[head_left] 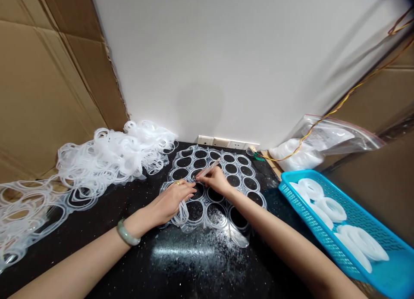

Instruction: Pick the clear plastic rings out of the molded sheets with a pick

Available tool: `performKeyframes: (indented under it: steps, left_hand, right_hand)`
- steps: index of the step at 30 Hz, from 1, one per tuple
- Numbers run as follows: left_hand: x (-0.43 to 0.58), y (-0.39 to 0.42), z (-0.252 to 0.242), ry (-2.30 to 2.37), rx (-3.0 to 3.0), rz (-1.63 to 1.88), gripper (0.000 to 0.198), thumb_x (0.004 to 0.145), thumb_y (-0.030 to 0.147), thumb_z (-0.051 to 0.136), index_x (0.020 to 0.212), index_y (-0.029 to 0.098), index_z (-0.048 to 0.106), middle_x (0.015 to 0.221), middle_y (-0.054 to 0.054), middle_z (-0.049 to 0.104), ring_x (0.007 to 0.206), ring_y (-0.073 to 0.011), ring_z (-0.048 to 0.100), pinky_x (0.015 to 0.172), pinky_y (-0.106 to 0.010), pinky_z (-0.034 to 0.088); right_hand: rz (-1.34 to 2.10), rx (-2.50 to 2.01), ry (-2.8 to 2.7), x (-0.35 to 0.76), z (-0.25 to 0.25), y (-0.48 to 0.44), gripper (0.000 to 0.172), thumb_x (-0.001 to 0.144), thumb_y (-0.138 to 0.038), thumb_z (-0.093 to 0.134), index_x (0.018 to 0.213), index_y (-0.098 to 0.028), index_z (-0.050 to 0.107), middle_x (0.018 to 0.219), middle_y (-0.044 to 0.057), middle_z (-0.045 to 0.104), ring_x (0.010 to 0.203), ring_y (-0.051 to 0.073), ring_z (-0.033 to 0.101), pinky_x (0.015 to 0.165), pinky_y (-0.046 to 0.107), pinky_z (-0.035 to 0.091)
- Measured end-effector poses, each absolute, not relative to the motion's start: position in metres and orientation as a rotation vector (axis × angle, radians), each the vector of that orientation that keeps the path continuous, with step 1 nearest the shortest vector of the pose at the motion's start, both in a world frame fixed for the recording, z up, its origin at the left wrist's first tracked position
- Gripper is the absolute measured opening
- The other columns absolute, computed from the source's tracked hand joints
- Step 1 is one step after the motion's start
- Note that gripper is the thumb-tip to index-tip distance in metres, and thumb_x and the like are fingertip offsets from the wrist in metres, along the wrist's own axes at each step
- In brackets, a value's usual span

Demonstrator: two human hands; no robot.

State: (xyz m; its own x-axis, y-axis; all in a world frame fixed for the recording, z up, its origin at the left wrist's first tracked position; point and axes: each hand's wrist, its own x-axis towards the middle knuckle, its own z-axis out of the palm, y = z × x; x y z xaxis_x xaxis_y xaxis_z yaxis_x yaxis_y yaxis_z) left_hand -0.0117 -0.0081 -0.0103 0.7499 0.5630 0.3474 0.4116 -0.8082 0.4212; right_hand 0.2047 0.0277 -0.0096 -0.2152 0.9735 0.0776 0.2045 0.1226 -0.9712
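Observation:
A clear, flexible sheet of joined rings [237, 159] lies flat on the black countertop, with dark round holes across it. My right hand [215, 180] pinches a slim, pale stick-like tool [208, 168], its tip down at a ring near the sheet's middle. My left hand [171, 200] rests on the sheet's near left part, fingers gripping the clear material. A loose clear loop [183, 215] hangs below those fingers. The hands almost touch, and they hide the sheet's central rings.
A heap of clear ring webbing [113, 157] lies to the left. At right stands a blue mesh basket [310, 195] of white ring coils, behind it a zip bag [326, 137] and yellow wires. White powder specks the black countertop [194, 264]. A wall socket strip [226, 144] sits behind.

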Motion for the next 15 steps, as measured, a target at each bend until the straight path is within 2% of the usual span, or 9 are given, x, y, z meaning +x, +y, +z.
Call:
performKeyframes:
  steps: [8, 11, 15]
  left_hand:
    - [-0.009, -0.009, -0.009, 0.771, 2.635, 0.692, 0.032, 0.099, 0.017, 0.041, 0.123, 0.017, 0.062, 0.13, -0.012, 0.061, 0.118, -0.0246, 0.054, 0.1, -0.045, 0.047]
    - [-0.007, -0.01, -0.006, 0.765, 2.637, 0.676, 0.032, 0.099, 0.018, 0.04, 0.122, 0.016, 0.062, 0.127, -0.014, 0.062, 0.116, -0.0253, 0.055, 0.1, -0.045, 0.046]
    - [-0.004, -0.012, 0.004, 0.742, 2.613, 0.653, 0.03, 0.1, 0.018, 0.038, 0.113, 0.013, 0.064, 0.108, -0.013, 0.067, 0.104, -0.0246, 0.058, 0.091, -0.042, 0.049]
  right_hand:
    - [1.022, -1.237, -1.685, 0.204, -0.014, 0.025, 0.01, 0.074, -0.024, 0.072, 0.075, -0.014, 0.073, 0.07, 0.004, 0.071, 0.055, 0.013, 0.058, 0.051, 0.023, 0.042]
    - [0.826, -1.23, -1.824, 0.203, -0.011, 0.021, 0.004, 0.078, -0.018, 0.069, 0.078, -0.017, 0.074, 0.077, 0.004, 0.073, 0.066, 0.016, 0.065, 0.061, 0.025, 0.047]
    - [0.453, -1.192, -2.09, 0.2, -0.006, 0.011, 0.013, 0.086, -0.017, 0.062, 0.083, -0.019, 0.075, 0.09, 0.004, 0.074, 0.08, 0.017, 0.067, 0.071, 0.025, 0.047]
